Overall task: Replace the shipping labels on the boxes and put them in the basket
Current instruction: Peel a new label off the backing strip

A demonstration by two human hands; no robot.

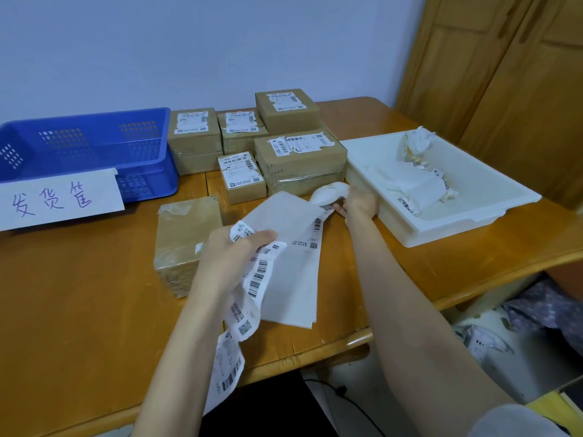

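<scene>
- Hands: my left hand pinches label strip; right hand grips peeled backing.
- I peel slowly, then centre it on the bare box.

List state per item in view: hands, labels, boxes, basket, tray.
left hand: grips strip of labels
strip of labels: held, hanging past table edge
right hand: grips crumpled paper
crumpled paper: held beside tray
near box: taped shut, top bare of label
five far boxes: labelled, on table
blue basket: no boxes visible inside
white tray: holds discarded paper
</scene>
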